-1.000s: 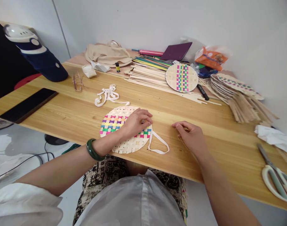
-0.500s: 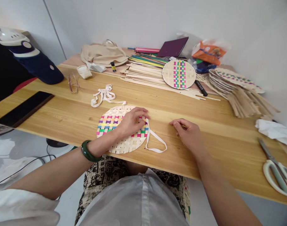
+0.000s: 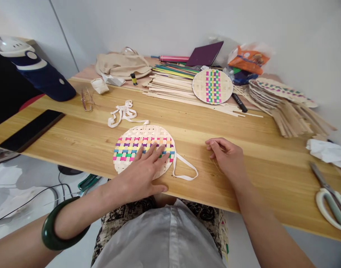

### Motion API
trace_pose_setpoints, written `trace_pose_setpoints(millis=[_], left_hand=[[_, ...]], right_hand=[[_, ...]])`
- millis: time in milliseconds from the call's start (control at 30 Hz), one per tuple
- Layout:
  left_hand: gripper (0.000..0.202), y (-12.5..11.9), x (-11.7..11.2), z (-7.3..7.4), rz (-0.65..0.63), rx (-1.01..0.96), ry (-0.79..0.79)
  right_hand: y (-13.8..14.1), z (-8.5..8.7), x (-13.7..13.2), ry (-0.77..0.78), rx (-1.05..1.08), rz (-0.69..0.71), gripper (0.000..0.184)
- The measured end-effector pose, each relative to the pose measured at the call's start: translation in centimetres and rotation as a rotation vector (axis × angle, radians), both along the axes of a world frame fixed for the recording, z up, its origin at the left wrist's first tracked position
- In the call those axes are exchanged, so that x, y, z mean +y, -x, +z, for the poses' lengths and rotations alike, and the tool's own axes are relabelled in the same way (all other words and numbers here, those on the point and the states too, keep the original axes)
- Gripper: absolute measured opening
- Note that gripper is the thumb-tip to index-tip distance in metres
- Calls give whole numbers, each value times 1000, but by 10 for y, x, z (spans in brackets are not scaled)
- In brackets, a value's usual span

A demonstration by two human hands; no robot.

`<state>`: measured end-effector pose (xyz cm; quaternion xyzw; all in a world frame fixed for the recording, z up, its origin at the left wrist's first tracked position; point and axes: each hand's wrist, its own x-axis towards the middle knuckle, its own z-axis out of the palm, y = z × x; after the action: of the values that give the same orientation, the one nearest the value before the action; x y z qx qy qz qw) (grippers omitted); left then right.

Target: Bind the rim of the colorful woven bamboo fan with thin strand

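In the head view, the woven disc [image 3: 136, 140] lies flat on the table [image 3: 88, 143] at its near edge, in front of the person, its coloured bands running left to right. It looks close to round, so those bands serve better than any long axis for telling its direction. The left hand [image 3: 141, 172] is much the nearer — its fingers lie spread over the near right part of the disc, pointing away from the body, while the thumb sticks out to the right past the rim. The right hand [image 3: 228, 154] is well apart from the disc, which lies to the left of its fingertips. There the thumb and forefinger are pressed together, apparently on a fine thread [image 3: 215, 163]; whatever else is in the pinch is too small to tell. Between the disc's right rim and that pinch lies a white ribbon loop [image 3: 189, 179], flat on the wood — this sideways gap seems the relation that counts most.
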<state>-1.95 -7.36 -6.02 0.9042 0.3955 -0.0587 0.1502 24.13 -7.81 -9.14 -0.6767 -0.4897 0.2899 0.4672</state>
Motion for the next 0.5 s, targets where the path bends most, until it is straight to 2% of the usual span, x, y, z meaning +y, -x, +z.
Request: trace_pose_setpoints(millis=[167,333,400,500], left_hand=[[60,13,-2,-4,-49,-4,-102],[45,18,-11,-3,-258,-37,-399],[42,23,-10,5,-319,-70,-560],[38,36,-2,32,-308,-175,-789]], right_hand=[[-1,0,1,9,0,-2,25],[-2,-2,3,-8,6,-16,25],[-3,-3,3,-15,15,-24,26],[-4,-2,2,-47,32,-38,27]])
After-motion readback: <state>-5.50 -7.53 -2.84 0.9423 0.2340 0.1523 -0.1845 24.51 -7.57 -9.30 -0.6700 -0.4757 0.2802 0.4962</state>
